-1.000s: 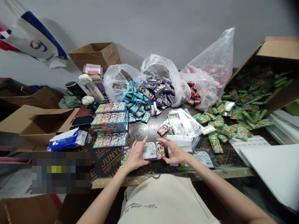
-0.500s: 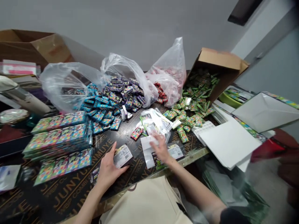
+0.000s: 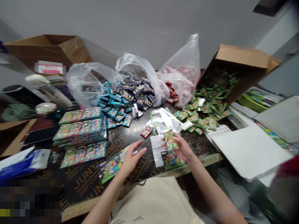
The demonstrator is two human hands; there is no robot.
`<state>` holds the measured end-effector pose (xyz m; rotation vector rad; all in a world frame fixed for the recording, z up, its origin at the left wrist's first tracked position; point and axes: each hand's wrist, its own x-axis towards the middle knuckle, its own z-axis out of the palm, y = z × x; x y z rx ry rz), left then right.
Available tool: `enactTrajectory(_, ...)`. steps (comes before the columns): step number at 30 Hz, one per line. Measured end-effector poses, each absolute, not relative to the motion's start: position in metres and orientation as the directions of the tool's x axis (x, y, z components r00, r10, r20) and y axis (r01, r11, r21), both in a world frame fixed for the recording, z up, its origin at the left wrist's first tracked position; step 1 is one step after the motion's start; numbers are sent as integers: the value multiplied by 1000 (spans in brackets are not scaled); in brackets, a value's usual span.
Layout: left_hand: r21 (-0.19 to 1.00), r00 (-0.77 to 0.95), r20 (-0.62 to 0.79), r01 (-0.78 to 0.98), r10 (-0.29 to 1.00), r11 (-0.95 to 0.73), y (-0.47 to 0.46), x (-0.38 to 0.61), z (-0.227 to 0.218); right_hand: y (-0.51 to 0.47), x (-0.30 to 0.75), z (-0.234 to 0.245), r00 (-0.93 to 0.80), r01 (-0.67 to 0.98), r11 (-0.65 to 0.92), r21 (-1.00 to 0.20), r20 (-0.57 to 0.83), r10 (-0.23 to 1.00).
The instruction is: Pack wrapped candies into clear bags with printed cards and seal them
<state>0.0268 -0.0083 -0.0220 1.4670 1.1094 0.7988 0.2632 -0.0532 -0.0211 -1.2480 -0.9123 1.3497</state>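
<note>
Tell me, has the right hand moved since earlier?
Yes. Against the white sheet, the right hand shifted rightward, from its middle to its edge, gripping a green packet.

Only readable text is on the black table top (image 3: 77, 189): gold block letters, repeated in slanted rows. I get "JUNYU" near the front edge, "NMUYE" further back near the blue packs (image 3: 114, 107), and "PLYWOOD" in smaller type toward the middle. The small line under "JUNYU" is too blurred to be sure of. Green packet (image 3: 171, 143) held up over the table: cartoon print, lettering not legible. Flat pack (image 3: 109, 166) at the front edge: same. Reddish mark on cardboard box (image 3: 70, 49), label on pink carton (image 3: 50, 68), dark print on cream apron (image 3: 161, 199): all unreadable.
</note>
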Motion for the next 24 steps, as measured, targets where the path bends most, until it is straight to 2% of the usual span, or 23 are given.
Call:
enactTrajectory(2,973,362,-196,-45,911,228,-11,40,-12,-52,220,-18,-126,-291,-270,-918,-243,962)
enactTrajectory(5,949,297,-200,-179,934,260,-11,36,-9,-55,180,-21,-115,-199,-207,-958,-187,976)
enactTrajectory(7,951,316,-224,-137,922,278,-12,21,-11,-56,171,-24,-28,-56,-98,-994,-97,995)
enactTrajectory(9,945,394,-272,-64,878,321,-17,6,-17,-56,170,-28,-10,32,-65,-997,-65,998)
enactTrajectory(11,937,440,-303,-27,846,349,-25,-2,-25,-55,170,-35,-62,56,-100,-993,-103,993)
enactTrajectory(16,941,388,-318,14,865,339,-43,-5,-44,-61,163,-55,-122,91,-152,-984,-162,979)
enactTrajectory(19,940,421,-334,82,844,331,-49,-7,-46,-69,163,-61,-192,80,-194,-978,-206,960)
enactTrajectory(21,946,432,-323,132,842,296,-51,-9,-45,-74,165,-60,-221,105,-182,-978,-201,954)
enactTrajectory(24,960,410,-227,247,883,132,-56,-9,-40,-81,171,-57,-224,135,-158,-978,-186,957)
